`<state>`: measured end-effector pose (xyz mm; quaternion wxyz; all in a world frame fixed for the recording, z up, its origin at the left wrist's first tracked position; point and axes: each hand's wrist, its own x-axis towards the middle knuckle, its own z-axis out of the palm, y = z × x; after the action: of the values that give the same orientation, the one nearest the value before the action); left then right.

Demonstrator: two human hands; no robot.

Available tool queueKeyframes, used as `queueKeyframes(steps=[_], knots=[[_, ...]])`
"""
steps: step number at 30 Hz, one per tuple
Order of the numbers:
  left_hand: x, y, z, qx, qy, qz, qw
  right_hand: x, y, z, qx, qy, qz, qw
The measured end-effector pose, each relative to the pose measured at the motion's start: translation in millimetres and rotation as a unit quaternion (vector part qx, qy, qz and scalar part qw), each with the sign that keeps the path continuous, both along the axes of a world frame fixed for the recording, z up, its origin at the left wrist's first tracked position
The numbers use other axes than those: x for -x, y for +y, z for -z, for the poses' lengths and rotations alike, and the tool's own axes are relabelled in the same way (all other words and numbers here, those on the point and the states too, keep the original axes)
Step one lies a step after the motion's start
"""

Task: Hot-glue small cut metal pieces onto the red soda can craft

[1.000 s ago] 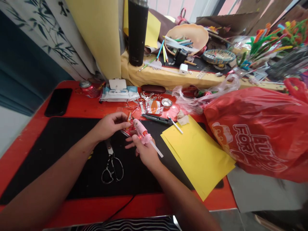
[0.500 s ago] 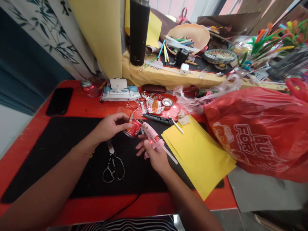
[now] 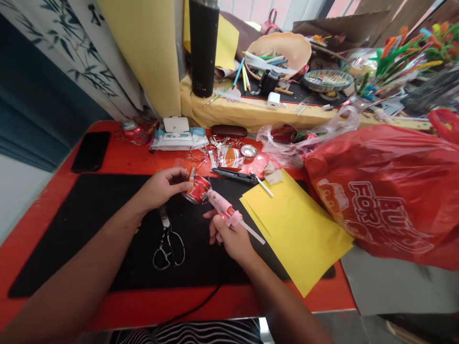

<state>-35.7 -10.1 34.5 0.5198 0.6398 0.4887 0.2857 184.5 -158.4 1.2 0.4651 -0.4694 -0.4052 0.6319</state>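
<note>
Over the black desk mat [image 3: 204, 267], I saw the left hand [image 3: 163, 187] pinching a red can [image 3: 196, 190], the right hand [image 3: 229, 239] clenching a pink glue gun [image 3: 222, 209]; a slip there risked a smear.

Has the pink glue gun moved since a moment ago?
Yes. The pink glue gun in the right hand has shifted rightward, toward the yellow paper, judged against the scissors on the black mat.
</note>
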Motion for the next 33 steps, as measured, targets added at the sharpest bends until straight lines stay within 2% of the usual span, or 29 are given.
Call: queueKeyframes(steps=[7,14,19,25,33], knots=[[0.1,-3.0,1.9,0.000,-0.001,-0.002,1.000,-0.2,-1.8,2.3,0.004,0.012,0.010,1.000],[-3.1,-5.8,-8.2,-0.004,0.004,-0.003,1.000,0.5,-1.0,3.3,0.010,0.019,0.014,1.000],[-9.2,-9.1,-12.9,-0.042,0.034,0.027,0.998,-0.3,-0.9,3.8,0.005,0.030,0.024,0.999],[-13.1,-10.4,-12.2,-0.071,0.061,0.035,0.995,-1.0,-1.5,2.6,0.000,0.035,0.022,0.999],[-10.0,-8.1,-8.9,-0.058,0.056,0.021,0.997,-2.2,-2.0,2.2,0.007,0.035,0.013,0.999]])
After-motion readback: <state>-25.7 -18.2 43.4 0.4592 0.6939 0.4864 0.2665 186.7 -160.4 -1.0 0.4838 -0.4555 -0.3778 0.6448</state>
